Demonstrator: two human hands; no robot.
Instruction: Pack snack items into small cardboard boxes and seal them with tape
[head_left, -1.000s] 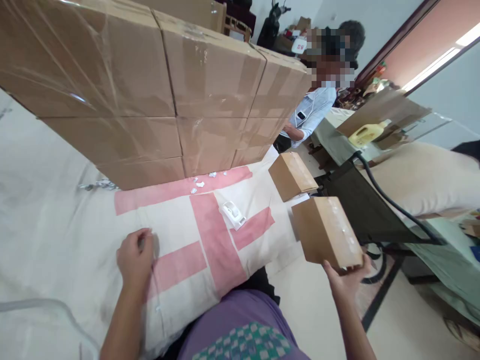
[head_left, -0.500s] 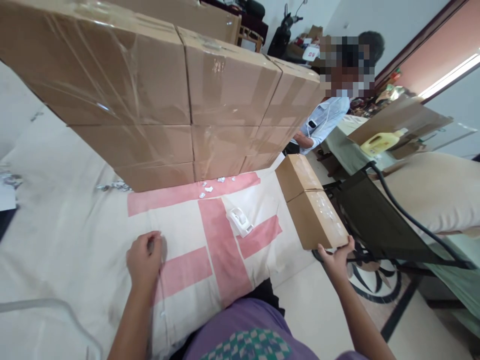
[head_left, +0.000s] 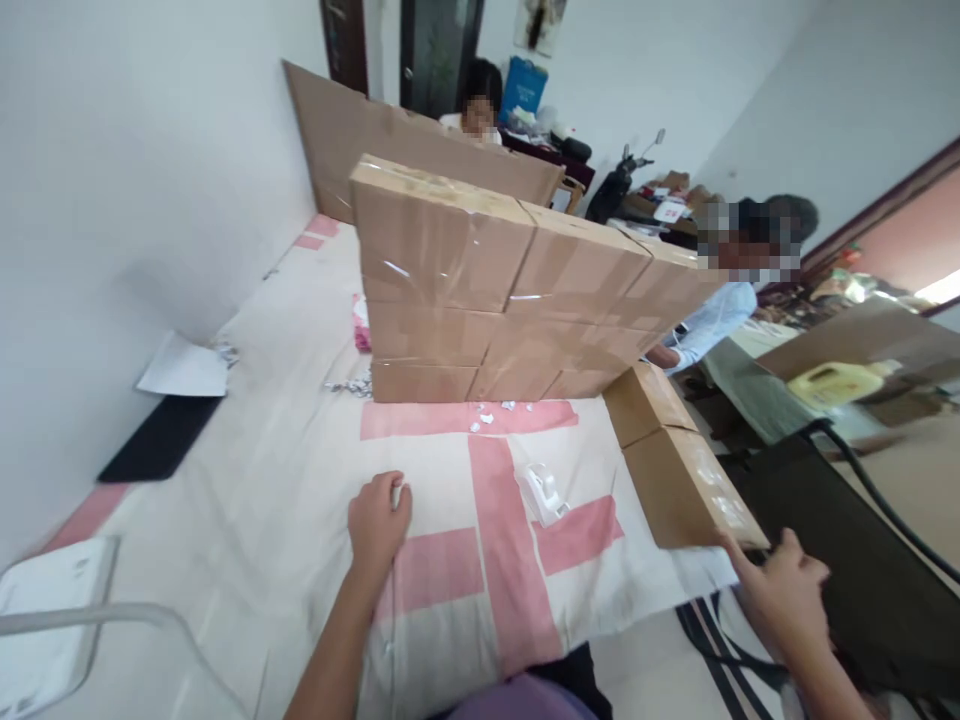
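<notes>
My left hand (head_left: 379,519) rests as a loose fist on the cream and pink cloth (head_left: 300,500), fingers curled, nothing visible in it. My right hand (head_left: 784,595) is off the cloth's right edge, fingers spread, a fingertip touching the near corner of a small taped cardboard box (head_left: 686,485). That box lies end to end with a second small box (head_left: 645,402) along the right edge. A white tape dispenser (head_left: 541,492) lies between my hands. A wall of stacked large cardboard boxes (head_left: 510,300) stands behind.
White paper scraps (head_left: 484,420) lie at the foot of the stack. A person in a pale blue shirt (head_left: 709,320) sits at right behind the boxes, another (head_left: 476,105) at the back. A dark chair (head_left: 825,520) stands right. Paper and a black pad (head_left: 161,450) lie left.
My right hand set the small box down against the other one on the cloth's right edge and let go. The camera tilted up and left. My left hand stayed put.
</notes>
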